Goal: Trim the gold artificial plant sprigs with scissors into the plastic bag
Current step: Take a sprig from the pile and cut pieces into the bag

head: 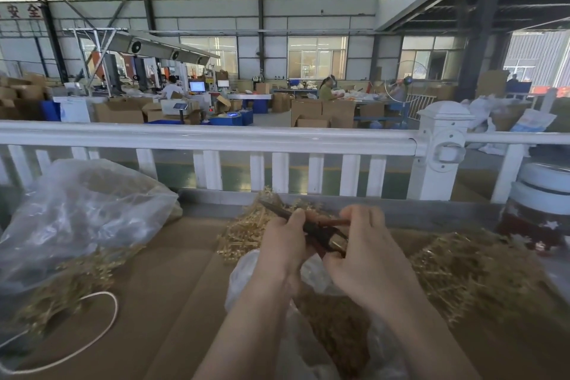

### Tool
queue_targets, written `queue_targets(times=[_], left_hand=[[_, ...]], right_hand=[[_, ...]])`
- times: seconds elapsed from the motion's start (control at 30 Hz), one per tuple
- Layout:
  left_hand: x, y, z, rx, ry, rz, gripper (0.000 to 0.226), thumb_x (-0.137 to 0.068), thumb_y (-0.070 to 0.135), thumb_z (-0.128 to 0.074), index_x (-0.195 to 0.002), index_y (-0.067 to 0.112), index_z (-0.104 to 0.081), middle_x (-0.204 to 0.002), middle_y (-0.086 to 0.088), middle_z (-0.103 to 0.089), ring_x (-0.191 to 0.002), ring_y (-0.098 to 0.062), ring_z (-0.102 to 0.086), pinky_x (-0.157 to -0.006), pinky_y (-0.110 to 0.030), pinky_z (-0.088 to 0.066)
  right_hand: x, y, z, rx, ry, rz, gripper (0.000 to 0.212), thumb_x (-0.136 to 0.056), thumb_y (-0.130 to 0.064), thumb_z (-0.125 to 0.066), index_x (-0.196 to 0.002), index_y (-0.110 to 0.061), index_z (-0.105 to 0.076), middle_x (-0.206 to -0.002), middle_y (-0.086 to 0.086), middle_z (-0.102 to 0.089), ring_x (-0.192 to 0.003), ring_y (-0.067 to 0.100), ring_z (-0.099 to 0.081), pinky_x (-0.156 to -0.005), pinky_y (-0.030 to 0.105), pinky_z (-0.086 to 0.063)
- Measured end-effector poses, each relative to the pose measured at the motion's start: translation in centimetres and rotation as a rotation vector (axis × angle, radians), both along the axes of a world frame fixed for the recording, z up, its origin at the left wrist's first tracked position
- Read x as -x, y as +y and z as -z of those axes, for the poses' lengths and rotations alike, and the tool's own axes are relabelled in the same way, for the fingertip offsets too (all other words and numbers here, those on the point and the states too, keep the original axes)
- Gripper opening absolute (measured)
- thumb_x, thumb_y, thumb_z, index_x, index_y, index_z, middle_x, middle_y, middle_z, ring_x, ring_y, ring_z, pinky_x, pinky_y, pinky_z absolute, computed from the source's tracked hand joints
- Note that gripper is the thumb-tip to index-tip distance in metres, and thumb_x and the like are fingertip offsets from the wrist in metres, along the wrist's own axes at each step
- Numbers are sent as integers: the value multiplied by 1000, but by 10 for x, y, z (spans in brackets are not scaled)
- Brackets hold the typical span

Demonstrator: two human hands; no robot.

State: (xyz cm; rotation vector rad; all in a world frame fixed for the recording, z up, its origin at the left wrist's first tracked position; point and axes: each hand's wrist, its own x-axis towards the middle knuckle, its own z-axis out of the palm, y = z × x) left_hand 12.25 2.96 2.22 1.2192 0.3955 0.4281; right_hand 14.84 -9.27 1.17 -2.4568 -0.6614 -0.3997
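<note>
**Trimming under way, with plenty of gold sprigs left to cut**

While both hands work just above the open mouth of the plastic bag [311, 311], most of the job looks unfinished, judging by what lies around them. Beyond the hands runs a white railing [216, 139], and under them a brown cardboard work surface [172, 287] carries everything. To the left of the left hand sits a big clear bag [83, 210] with gold sprigs spilling from its mouth, and a loop of white cord [101, 327] lies beside it; whether those sprigs are cut or waiting, I cannot tell. To the right of the right hand a loose heap of gold sprigs [472, 268] rests on the cardboard, apparently stock to be trimmed. Further right stands a jar with a star pattern [536, 219].

The plastic bag below the wrists already holds a brownish-gold layer of cut pieces, so a fair share of trimming appears done.

Just past the fingertips, a held bunch of sprigs [246, 231] fans out to the left and forward. The left hand [283, 244] is curled around its stems, thumb on top. The right hand [367, 253] grips dark scissors [317, 230], whose blades point left and away across the bunch; its fingers are folded round the handles. Blur hides whether the blades are parted or closed on a stem.
</note>
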Motion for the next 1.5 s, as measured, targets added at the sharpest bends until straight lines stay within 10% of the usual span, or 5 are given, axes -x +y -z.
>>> queue_targets(times=[0.63,0.8,0.97,1.17,1.5], left_hand=[[19,54,22,-978,315,785,35,-83,78,-41,-102,55,-59,-96,48,-59,-98,30,-50,-87,2,-35],[0,61,57,-1428,458,669,71,-78,62,-71,-140,53,-36,-153,24,-34,-143,-4,-21,-112,-52,19],[-20,78,47,-1070,231,367,15,-92,41,-65,-93,28,-71,-93,9,-71,-93,-12,-65,-96,-48,-49],[-45,98,51,-1662,611,-20,43,-91,13,-55,-126,36,-62,-133,2,-53,-125,-24,-48,-106,-39,-36],[-39,84,36,-861,280,-235,12,-90,15,-67,-92,13,-79,-78,-4,-75,-73,-21,-72,-72,-35,-60]], right_hand=[[-21,26,37,-273,560,57,34,-92,-51,-66,-104,-19,-64,-88,-4,-71,-83,16,-68,-85,42,-57],[-39,24,58,-338,473,196,32,-92,-31,-71,-116,-17,-56,-88,-7,-65,-86,17,-67,-86,42,-57],[-43,25,65,-316,393,188,34,-89,-36,-74,-111,-19,-55,-80,-16,-55,-73,5,-53,-71,27,-43],[-43,29,59,-306,374,145,17,-92,-32,-70,-100,-25,-57,-79,-14,-61,-73,3,-55,-67,29,-44],[-42,25,48,-738,713,-45,18,-96,-30,-68,-92,-13,-72,-62,-2,-66,-53,13,-61,-54,27,-49]])
